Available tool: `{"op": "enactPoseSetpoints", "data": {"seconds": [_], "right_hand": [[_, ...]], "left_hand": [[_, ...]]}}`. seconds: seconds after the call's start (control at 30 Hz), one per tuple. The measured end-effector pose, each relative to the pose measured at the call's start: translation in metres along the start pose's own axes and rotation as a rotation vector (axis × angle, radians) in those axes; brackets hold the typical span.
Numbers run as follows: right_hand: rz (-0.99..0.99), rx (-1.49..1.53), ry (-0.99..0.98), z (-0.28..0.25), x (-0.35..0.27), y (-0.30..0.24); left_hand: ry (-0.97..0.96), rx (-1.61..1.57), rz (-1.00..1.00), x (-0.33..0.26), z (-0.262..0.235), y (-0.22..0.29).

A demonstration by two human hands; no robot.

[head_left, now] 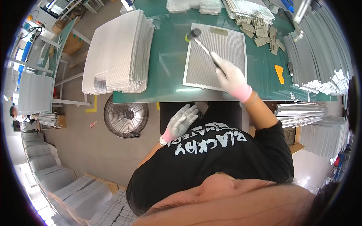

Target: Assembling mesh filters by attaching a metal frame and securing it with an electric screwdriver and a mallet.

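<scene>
My right hand, in a white glove with a pink cuff, is closed around the dark handle of a mallet. The mallet's black and yellow head is above the far left corner of a framed mesh panel; whether it touches is hard to tell. That panel lies flat on the green table, and a beige plastic piece sits at its far edge. My left hand, gloved alike, hangs in front of my body below the table's near edge. Its fingers are stretched out and hold nothing.
A tall stack of white mesh sheets stands on the table's left. Loose beige plastic pieces and an orange scraper-like tool lie to the right, beside stacked panels. A round floor fan stands below the left side.
</scene>
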State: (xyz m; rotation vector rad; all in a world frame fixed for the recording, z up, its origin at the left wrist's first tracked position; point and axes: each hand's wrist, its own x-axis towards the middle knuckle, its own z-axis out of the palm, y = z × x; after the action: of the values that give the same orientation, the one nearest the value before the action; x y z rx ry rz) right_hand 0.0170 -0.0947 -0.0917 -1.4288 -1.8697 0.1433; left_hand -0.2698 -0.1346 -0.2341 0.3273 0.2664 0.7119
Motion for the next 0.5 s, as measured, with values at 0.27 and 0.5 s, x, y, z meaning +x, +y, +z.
{"op": "enactPoseSetpoints", "data": {"seconds": [0.27, 0.5], "right_hand": [[0.184, -0.148, -0.532, 0.022, -0.062, -0.027], [0.219, -0.141, -0.493, 0.019, -0.069, -0.031]], "left_hand": [[0.046, 0.233, -0.087, -0.008, 0.002, 0.008], [0.021, 0.633, -0.064, 0.015, 0.034, 0.045]]}}
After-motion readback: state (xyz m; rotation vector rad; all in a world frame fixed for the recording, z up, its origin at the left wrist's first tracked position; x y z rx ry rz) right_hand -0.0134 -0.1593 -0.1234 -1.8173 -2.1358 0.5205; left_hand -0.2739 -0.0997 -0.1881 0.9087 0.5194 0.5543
